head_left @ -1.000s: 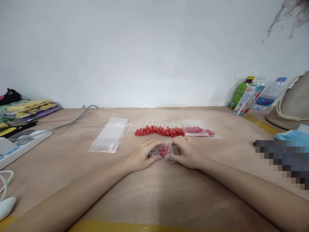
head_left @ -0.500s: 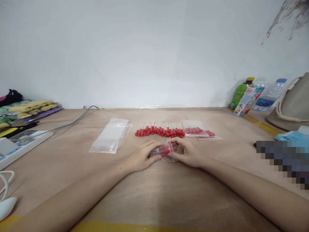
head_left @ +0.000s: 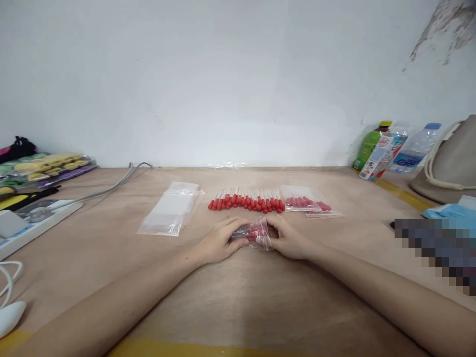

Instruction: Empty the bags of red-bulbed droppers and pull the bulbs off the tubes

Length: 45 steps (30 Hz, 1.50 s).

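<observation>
A small clear plastic bag [head_left: 256, 233] with red-tipped sticks inside lies on the wooden table [head_left: 241, 297] between my hands. My left hand [head_left: 217, 242] pinches its left end with closed fingers. My right hand [head_left: 289, 239] grips its right end, fingers curled round the plastic. Just behind them a row of several loose red-tipped sticks [head_left: 245, 200] lies on the table. To the right of that row rest filled clear bags [head_left: 307, 202] of the same sticks. A stack of flat empty clear bags [head_left: 170, 213] lies to the left.
A grey cable [head_left: 111, 186] runs along the back left, beside coloured packs [head_left: 48, 168] and a white power strip [head_left: 33, 220]. Bottles [head_left: 386, 148] and a beige bag [head_left: 451, 163] stand at the back right. A white wall rises behind the table.
My right hand has shifted slightly on the bag's right end, and the bag has turned a little between my fingers. The left hand has hardly moved.
</observation>
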Available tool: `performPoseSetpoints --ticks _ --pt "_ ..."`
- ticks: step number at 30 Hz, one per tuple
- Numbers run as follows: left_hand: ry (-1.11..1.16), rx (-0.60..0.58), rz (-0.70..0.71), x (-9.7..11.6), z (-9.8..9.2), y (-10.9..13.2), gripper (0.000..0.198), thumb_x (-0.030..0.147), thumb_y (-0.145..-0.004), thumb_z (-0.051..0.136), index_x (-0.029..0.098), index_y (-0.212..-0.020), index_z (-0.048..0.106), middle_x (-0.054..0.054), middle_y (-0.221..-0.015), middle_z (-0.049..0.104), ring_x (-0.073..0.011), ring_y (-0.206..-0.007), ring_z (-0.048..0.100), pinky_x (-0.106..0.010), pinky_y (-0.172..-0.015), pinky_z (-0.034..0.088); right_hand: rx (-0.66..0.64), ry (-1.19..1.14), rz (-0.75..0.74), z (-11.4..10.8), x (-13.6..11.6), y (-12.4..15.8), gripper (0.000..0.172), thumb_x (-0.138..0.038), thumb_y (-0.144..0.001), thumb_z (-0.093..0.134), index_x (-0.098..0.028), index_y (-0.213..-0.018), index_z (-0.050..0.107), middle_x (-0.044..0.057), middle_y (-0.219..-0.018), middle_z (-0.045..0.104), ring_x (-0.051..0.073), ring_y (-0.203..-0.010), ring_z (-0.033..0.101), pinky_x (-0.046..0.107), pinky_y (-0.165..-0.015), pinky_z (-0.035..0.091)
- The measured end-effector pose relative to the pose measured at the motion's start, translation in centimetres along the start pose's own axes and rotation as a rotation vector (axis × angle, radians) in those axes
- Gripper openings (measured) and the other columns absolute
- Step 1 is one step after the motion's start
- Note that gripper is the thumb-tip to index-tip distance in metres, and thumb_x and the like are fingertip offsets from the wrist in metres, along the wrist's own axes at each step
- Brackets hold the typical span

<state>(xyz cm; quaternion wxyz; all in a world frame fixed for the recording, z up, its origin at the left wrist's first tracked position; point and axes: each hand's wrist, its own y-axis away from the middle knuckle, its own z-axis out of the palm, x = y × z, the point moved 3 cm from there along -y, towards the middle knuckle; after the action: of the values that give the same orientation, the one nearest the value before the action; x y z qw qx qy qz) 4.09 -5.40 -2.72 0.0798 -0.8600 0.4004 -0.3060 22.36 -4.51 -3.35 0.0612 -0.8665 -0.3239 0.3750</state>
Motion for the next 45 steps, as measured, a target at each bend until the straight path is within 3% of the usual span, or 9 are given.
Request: performPoseSetpoints --ticks 11,19,24,30,33,36,38,40,45 --pt "0.004 -0.013 0.008 0.2 -0.1 -0.1 0.038 0.028 -0.084 0.053 0.022 -0.12 0.045 -0.006 -0.115 0.056 -0.0188 -0.104 0.052 -0.033 -0.089 0.042 0.009 -0.316 0.054 0.1 -0.8 -0.3 0.02 -0.035 -0.082 0.049 -0.016 -0.084 0.057 0.002 -0.078 0.06 0.013 -0.068 0.054 0.026 -0.062 0.044" --pt "0.013 0.008 -0.016 -0.1 0.0 -0.1 0.041 0.031 -0.084 0.052 0.022 -0.122 0.042 -0.007 -0.118 0.055 -0.0193 -0.105 0.052 -0.035 -0.09 0.042 0.092 -0.303 -0.03 0.1 -0.6 -0.2 0.016 -0.03 -0.08 0.054 -0.02 -0.091 0.059 0.003 -0.092 0.064 0.016 -0.086 0.058 0.032 -0.081 0.045" --pt "-0.002 0.019 -0.03 -0.2 0.0 0.1 0.04 0.034 -0.084 0.052 0.022 -0.12 0.043 -0.007 -0.115 0.056 -0.0198 -0.103 0.053 -0.034 -0.087 0.043 0.121 -0.365 0.026 -0.5 0.0 -0.3 0.017 -0.032 -0.08 0.052 -0.018 -0.088 0.058 0.004 -0.087 0.065 0.016 -0.082 0.059 0.032 -0.076 0.048" --pt "0.008 0.006 -0.049 -0.5 0.1 0.1 0.041 0.034 -0.084 0.051 0.021 -0.121 0.043 -0.008 -0.117 0.054 -0.021 -0.105 0.052 -0.036 -0.089 0.043 -0.063 -0.344 0.146 -7.6 1.5 -0.7 0.027 -0.043 -0.074 0.059 -0.016 -0.082 0.06 0.004 -0.077 0.066 0.014 -0.066 0.061 0.028 -0.061 0.05" --pt "0.003 -0.001 -0.062 -0.5 0.1 0.1 0.04 0.034 -0.084 0.051 0.021 -0.121 0.044 -0.008 -0.117 0.054 -0.0208 -0.105 0.052 -0.036 -0.089 0.043 0.146 -0.214 0.191 -12.7 3.0 -0.5 0.03 -0.046 -0.071 0.062 -0.018 -0.083 0.061 0.003 -0.069 0.066 0.015 -0.062 0.062 0.029 -0.056 0.05" --pt "0.005 -0.002 -0.076 -0.4 0.1 0.0 0.039 0.034 -0.084 0.051 0.021 -0.12 0.044 -0.008 -0.116 0.055 -0.0204 -0.103 0.052 -0.035 -0.087 0.043 0.443 -0.117 0.121 -15.1 4.5 -0.4 0.027 -0.045 -0.071 0.062 -0.02 -0.082 0.061 0.005 -0.073 0.066 0.017 -0.064 0.063 0.033 -0.06 0.052" --pt "0.006 0.003 -0.076 -0.4 0.1 0.0 0.039 0.033 -0.084 0.052 0.021 -0.12 0.044 -0.008 -0.115 0.055 -0.0202 -0.102 0.053 -0.035 -0.086 0.044 0.61 0.017 0.092 -14.6 5.3 -0.3 0.023 -0.041 -0.078 0.056 -0.02 -0.086 0.061 0.006 -0.077 0.066 0.018 -0.068 0.063 0.035 -0.064 0.052" --pt "0.002 0.01 -0.075 -0.5 0.1 0.1 0.039 0.034 -0.083 0.052 0.021 -0.119 0.044 -0.007 -0.114 0.055 -0.0201 -0.101 0.053 -0.034 -0.085 0.044 0.617 0.236 0.066 -12.7 5.8 -0.5 0.019 -0.034 -0.081 0.051 -0.019 -0.089 0.061 0.007 -0.083 0.066 0.019 -0.073 0.063 0.036 -0.068 0.05" --pt "-0.02 0.022 -0.06 -0.7 0.2 0.2 0.038 0.034 -0.083 0.052 0.021 -0.118 0.045 -0.007 -0.113 0.056 -0.0198 -0.1 0.053 -0.033 -0.085 0.044 0.321 0.531 0.04 -7.1 6.7 -1.1 0.027 -0.021 -0.084 0.039 -0.018 -0.103 0.058 0.011 -0.097 0.062 0.023 -0.087 0.059 0.037 -0.077 0.046"
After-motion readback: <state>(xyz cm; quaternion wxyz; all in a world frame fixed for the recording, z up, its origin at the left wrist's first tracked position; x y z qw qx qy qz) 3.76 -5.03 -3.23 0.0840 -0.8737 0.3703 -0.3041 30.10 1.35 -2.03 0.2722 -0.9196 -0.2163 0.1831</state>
